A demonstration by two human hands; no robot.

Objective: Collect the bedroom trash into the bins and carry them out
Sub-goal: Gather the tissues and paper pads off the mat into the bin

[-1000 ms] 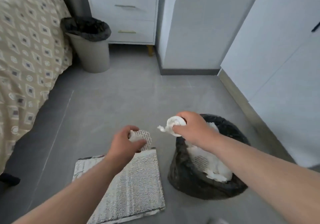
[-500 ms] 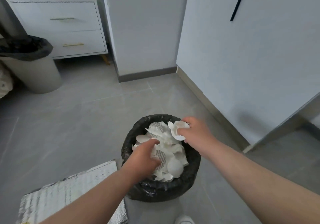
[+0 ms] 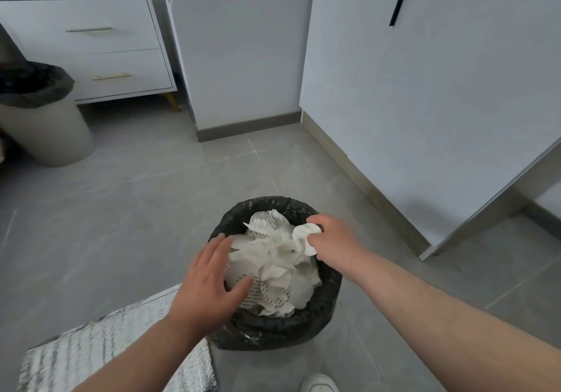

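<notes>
With the left hand now spread flat, fingers splayed and empty, over the near-left rim of the nearer bin, the printed paper wad it was gripping a second ago is gone from it; judged dropped into the heap of crumpled paper that already fills the black-lined bin close to the rim. Half a second back the same hand was reaching down into that heap; now it sits higher, palm down, touching or just above the paper, cannot tell which. Right hand is over the far-right rim, fingers curled and pinching a white crumpled tissue, not yet released. View has swung from the floor toward the bin; bin sits on grey tile directly below the camera. Silvery printed sheet still lies flat on the floor, just left of the bin, not collected. Second bin, black liner, stands well apart at far left beside the white drawer unit; contents not visible. White shoe tip at bottom edge. Judgement: one piece in, one about to go; the sheet remains, bin nearly full, carrying out not begun.
</notes>
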